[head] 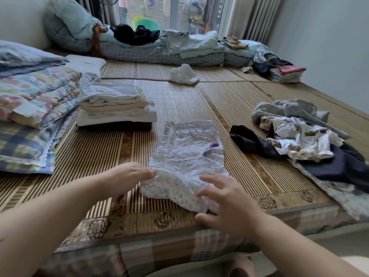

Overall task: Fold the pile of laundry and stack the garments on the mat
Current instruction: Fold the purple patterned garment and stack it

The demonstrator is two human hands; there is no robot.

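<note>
Garment in hand: a floral garment [185,154] with a frilled edge lies flat on the mat [229,100], near its front edge, between the folded stack and the unfolded pile.
Left hand [129,176]: fingertips pinch the frilled left edge of the garment at its near corner.
Right hand [225,204]: fingers spread and loose, resting on or just over the near right part of the cloth; actual contact cannot be told.
Handling, as judged: thin, light and limp cloth; it will crease and slump rather than hold a shape, and the ribbed mat probably gives it some grip.
Where to take hold: the near hem corners, one per hand, to carry the near end over the far end.
Folded stack [115,104]: several pale folded pieces squared on a dark one, on the mat's left, well apart from the garment.
Unfolded pile [303,136]: grey, printed white and dark navy pieces tangled on the right.
Stray piece: a crumpled white item [183,74] lies farther back on the mat.
Containers: none in view; the mat bears everything.
</note>
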